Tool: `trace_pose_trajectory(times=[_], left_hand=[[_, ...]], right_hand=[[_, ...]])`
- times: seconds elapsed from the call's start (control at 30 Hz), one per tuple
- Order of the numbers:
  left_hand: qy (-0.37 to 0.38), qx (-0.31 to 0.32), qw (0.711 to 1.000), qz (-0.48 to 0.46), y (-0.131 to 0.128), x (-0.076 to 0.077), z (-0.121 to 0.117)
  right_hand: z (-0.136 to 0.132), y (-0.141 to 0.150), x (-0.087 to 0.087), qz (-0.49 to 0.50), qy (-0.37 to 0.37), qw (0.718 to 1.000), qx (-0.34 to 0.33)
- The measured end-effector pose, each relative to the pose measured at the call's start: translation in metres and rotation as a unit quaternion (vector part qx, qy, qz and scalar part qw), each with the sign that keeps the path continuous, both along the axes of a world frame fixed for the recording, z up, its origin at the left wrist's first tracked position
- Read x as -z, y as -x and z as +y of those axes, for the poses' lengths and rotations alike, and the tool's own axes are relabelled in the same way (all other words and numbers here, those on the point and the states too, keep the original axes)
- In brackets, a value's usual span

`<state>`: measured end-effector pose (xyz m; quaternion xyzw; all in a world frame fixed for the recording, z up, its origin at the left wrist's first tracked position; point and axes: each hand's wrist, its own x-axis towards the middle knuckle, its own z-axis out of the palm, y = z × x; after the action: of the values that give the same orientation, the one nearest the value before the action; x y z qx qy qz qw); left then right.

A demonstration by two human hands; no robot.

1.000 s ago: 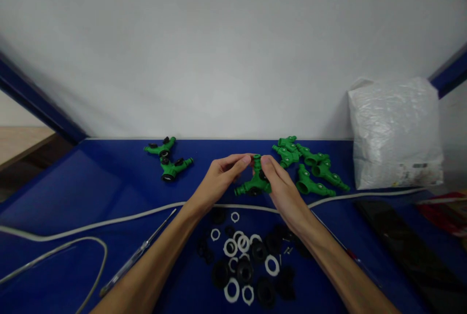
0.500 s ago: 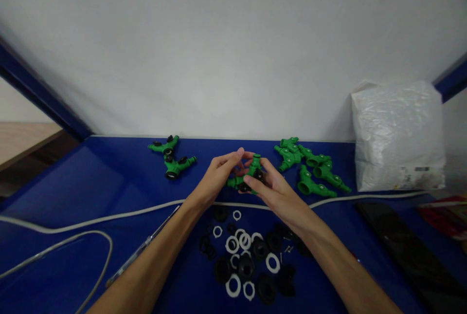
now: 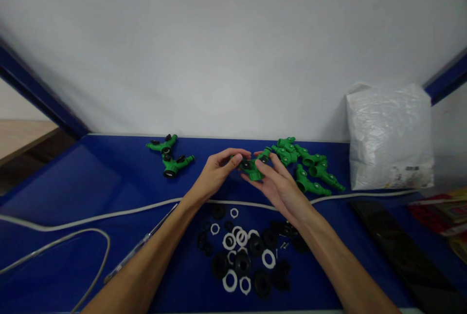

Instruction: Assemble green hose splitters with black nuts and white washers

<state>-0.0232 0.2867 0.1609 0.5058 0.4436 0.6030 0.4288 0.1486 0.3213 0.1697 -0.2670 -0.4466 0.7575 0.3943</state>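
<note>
A green Y-shaped hose connector [image 3: 254, 173] with black valve knobs is held between my hands above the blue table. My right hand [image 3: 276, 180] grips its right side, thumb on top and fingers underneath. My left hand [image 3: 219, 170] closes thumb and fingers around the left branch, which is partly hidden. Two similar green connectors with black knobs [image 3: 175, 164] lie off to the left. Beside my right hand is a group of several green connector bodies [image 3: 310, 181] without black knobs.
Nearer me lie white rings [image 3: 229, 281], black round caps [image 3: 261, 284] and small metal pins [image 3: 284, 245]. A white cable [image 3: 146, 209] crosses the table under my forearms. A plastic-wrapped package [image 3: 390, 138] and a dark flat object [image 3: 397, 250] are at right.
The connector has been turned in my hands, so its upper branch now tilts to the right and its wide end points toward me. The view has shifted slightly.
</note>
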Motion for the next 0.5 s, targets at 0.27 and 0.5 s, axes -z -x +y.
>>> trace_pose_trajectory(times=[0.27,0.5], left_hand=[[0.006,-0.004,0.992,0.129,-0.002,-0.001,-0.005],[0.011,-0.047,0.988,0.143,-0.002,0.007,-0.003]], right_hand=[[0.004,-0.003,0.0,-0.076,0.0,0.997,-0.003],[0.01,-0.013,-0.003,-0.181,-0.079,0.979,-0.042]])
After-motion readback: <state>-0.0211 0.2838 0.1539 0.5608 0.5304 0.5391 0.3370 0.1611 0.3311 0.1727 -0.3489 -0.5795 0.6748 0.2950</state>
